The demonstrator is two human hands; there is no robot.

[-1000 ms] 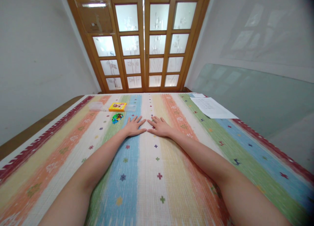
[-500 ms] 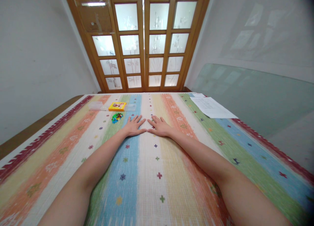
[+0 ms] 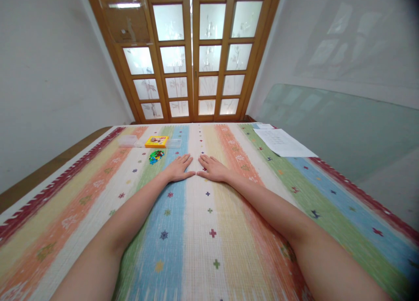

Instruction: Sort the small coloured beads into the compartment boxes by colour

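My left hand [image 3: 178, 168] lies flat on the striped tablecloth [image 3: 199, 231], palm down and holding nothing. Across from it, my right hand [image 3: 212, 168] rests flat in the same way, also with nothing in it. The two thumb tips point at each other and almost meet. Beyond and to the left of my left hand is a pile of small blue, green and brown pieces [image 3: 156, 157], too small to name. Just behind that pile lies a yellow-orange box [image 3: 156, 141] with printing on its top.
Clear plastic containers [image 3: 128, 141] flank the yellow box. White paper sheets [image 3: 283, 142] lie at the far right of the table. A glass panel [image 3: 340, 126] leans along the right wall, and wooden doors with glass panes [image 3: 191, 56] stand beyond the table.
The fingers of both hands have drawn closer together from a wider spread. Palms and thumbs stay in place, and the objects on the table have not moved.
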